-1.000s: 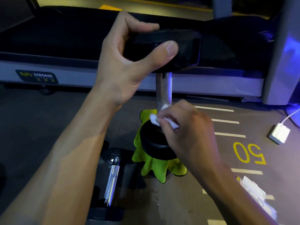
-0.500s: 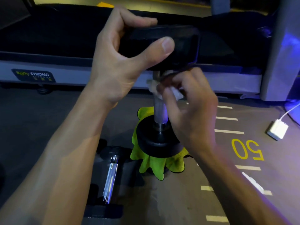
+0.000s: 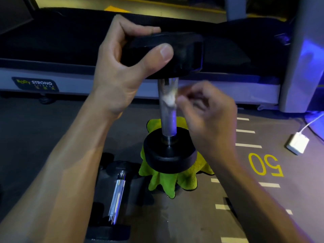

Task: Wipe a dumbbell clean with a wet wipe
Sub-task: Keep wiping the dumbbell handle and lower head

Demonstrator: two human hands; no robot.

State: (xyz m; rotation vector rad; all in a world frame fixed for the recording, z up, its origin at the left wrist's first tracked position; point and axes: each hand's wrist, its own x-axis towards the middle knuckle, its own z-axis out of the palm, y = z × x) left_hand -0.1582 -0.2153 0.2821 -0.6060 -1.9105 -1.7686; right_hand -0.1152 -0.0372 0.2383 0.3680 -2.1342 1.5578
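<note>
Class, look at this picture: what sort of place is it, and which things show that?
Most likely a gym. A treadmill stands behind, a dumbbell stands upright on a green cloth, and the floor has painted distance markings.

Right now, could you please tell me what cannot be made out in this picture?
- Head view: right hand and wet wipe are motion-blurred, so its grip is unclear.
- Second dumbbell: near end cut off by the bottom edge.
- Green cloth: middle hidden under the upright dumbbell.

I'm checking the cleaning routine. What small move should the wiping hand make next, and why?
Probably slide the wipe down the handle. The right hand presses it mid-handle, the bare lower part shows below, and the left hand holds the dumbbell upright.
</note>
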